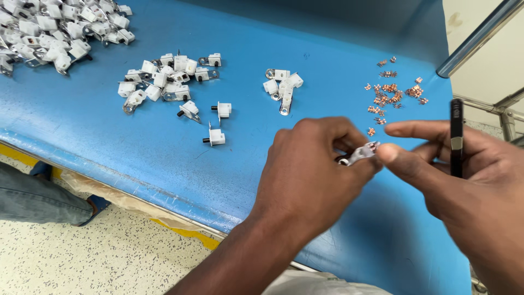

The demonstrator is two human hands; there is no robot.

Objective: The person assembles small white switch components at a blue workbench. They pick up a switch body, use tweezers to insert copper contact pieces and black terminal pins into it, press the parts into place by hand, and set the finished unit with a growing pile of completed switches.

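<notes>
The person's left hand (311,164) is curled with its fingertips pinched on a small silver-grey metal terminal piece (360,154), which it holds above the blue tabletop (164,147) near the table's front edge. The right hand (464,175) meets it from the other side: its thumb tip touches the end of the metal piece, the forefinger is stretched out above, and a slim black pen-like tool with a silver band (456,136) stands nearly upright, gripped between the fingers. Just beyond the hands lies a scatter of tiny copper-coloured contact clips (390,90). Farther left on the table sit a small cluster of white plastic switch bodies with metal lugs (283,87), three single white switches with black plungers (210,120), a larger group of the same parts (164,76), and a big heap of them (54,33) at the far left corner. Below the table edge, a denim-clad leg (38,199) shows over the speckled floor (82,257).
</notes>
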